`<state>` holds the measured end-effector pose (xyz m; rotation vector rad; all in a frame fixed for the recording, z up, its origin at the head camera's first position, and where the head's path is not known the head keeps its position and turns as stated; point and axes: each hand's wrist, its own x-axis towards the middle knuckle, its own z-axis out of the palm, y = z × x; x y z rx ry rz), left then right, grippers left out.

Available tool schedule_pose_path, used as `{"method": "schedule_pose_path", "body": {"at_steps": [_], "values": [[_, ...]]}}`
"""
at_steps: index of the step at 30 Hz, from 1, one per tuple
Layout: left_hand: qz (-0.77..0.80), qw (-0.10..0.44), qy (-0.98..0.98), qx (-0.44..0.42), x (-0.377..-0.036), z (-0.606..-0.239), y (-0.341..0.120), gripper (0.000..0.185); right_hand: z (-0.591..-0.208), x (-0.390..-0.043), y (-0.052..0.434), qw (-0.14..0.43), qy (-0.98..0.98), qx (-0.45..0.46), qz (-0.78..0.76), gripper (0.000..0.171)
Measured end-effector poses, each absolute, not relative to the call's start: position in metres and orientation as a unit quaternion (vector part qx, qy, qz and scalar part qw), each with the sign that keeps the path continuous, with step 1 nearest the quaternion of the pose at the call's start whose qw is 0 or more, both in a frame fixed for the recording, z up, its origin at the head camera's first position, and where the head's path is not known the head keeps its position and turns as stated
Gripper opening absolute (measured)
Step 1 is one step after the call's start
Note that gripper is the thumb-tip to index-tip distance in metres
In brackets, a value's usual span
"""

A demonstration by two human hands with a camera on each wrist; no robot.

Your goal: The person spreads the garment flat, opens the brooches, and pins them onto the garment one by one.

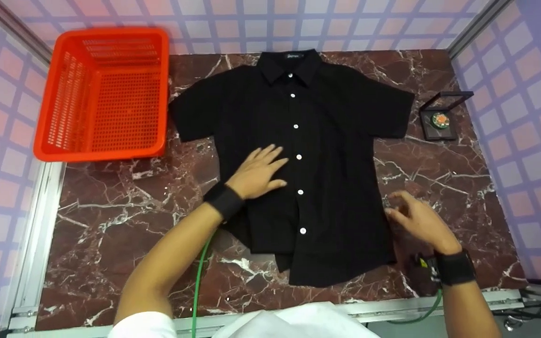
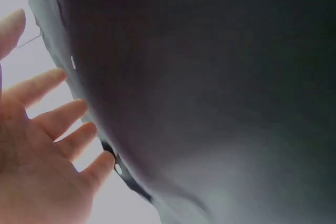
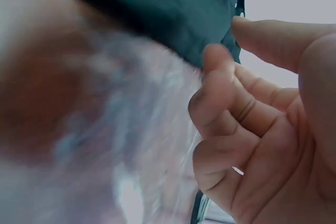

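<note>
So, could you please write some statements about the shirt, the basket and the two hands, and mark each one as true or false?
1. The black shirt lies spread on the marble table with its collar away from the person. True.
2. The left hand rests flat on the shirt with straight fingers. True.
3. The red basket holds folded clothes. False: nothing shows inside it.
4. The right hand lies on the shirt's collar. False: it is at the shirt's right edge, near the hem, with curled fingers; whether it pinches the cloth is not clear.
5. A small black box stands open to the right of the shirt. True.
</note>
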<state>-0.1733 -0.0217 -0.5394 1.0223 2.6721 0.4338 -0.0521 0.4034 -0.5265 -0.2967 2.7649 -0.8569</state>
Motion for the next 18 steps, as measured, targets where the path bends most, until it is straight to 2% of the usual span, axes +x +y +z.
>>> {"method": "schedule_pose_path", "body": {"at_steps": [5, 11, 18], "values": [[0.178, 0.112, 0.924, 0.32, -0.151, -0.54, -0.065, 0.066, -0.522, -0.081, 0.388, 0.107, 0.947, -0.138, -0.271, 0.033], [0.226, 0.074, 0.932, 0.273, -0.116, -0.539, -0.098, 0.069, -0.516, -0.108, 0.373, 0.124, 0.948, -0.17, -0.238, 0.03], [0.246, 0.074, 0.948, 0.186, -0.071, -0.536, -0.131, 0.1, -0.51, -0.139, 0.354, 0.123, 0.942, -0.207, -0.235, 0.029]]}}
